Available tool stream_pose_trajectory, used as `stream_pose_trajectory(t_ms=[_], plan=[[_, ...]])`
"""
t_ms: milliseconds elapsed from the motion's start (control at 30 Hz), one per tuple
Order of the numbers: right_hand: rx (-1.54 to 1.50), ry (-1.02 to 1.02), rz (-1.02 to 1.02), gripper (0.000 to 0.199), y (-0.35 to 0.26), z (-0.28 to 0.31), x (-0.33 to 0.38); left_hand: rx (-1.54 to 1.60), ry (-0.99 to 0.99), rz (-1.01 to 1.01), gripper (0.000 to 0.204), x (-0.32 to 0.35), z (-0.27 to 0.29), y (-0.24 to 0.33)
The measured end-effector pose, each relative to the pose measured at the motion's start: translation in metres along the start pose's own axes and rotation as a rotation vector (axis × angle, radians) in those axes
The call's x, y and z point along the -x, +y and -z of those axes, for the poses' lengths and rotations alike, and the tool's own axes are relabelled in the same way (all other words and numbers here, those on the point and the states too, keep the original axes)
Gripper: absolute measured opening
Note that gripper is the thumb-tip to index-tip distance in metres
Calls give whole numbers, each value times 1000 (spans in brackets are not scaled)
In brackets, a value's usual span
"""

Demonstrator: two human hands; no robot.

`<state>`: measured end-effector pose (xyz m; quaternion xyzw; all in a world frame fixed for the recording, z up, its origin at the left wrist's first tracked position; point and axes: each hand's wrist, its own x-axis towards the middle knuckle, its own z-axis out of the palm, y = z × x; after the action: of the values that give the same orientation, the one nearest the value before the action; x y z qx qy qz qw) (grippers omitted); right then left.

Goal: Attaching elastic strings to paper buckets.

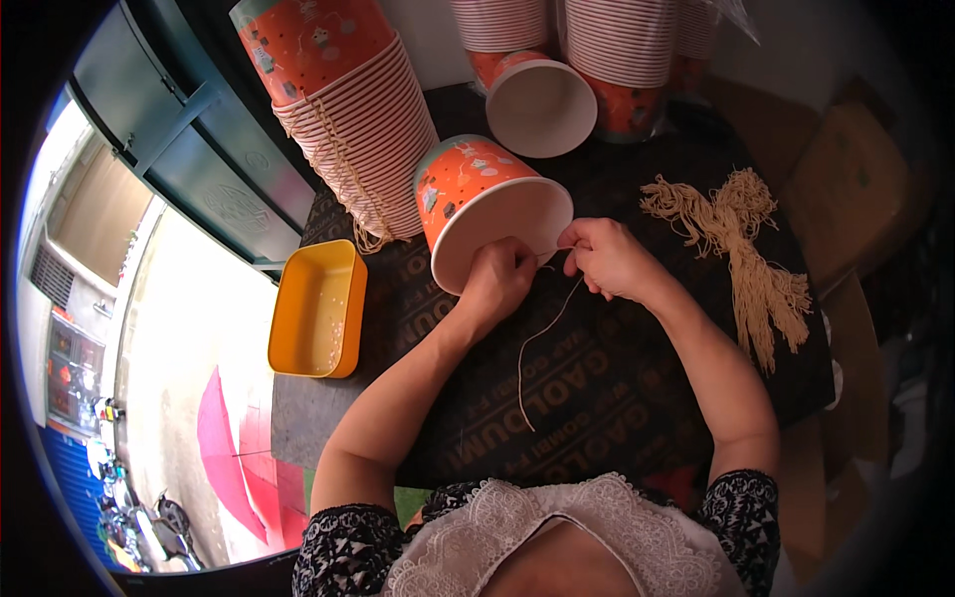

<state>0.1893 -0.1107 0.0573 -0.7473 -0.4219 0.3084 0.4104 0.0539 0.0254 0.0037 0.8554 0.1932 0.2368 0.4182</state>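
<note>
An orange paper bucket (468, 179) lies tipped on the dark table, its white mouth turned toward me. My left hand (500, 274) is at the lower rim, its fingers pinched together at the cord. Just right of the mouth, my right hand (607, 259) is closed, pinching the same thin beige cord (532, 338). One cord end trails down over the table from my right hand. A short stretch of cord runs between both hands by the rim; how it meets the bucket is too small to tell.
A tall stack of nested paper buckets (363, 139), with cords hanging down its side, leans at the back left. More stacked buckets (622, 45) and a loose bucket (542, 107) stand behind. A yellow tub (288, 308) holds small pale bits. A bundle of beige cords (751, 259) lies right.
</note>
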Motion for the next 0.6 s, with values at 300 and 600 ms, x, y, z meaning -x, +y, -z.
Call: stream_pose_trajectory(t_ms=[300, 600], plan=[[222, -64, 129, 27, 1, 6, -5, 49, -1, 101, 17, 1, 2, 7], [491, -30, 252, 18, 9, -6, -4, 31, 30, 108, 14, -1, 0, 5]])
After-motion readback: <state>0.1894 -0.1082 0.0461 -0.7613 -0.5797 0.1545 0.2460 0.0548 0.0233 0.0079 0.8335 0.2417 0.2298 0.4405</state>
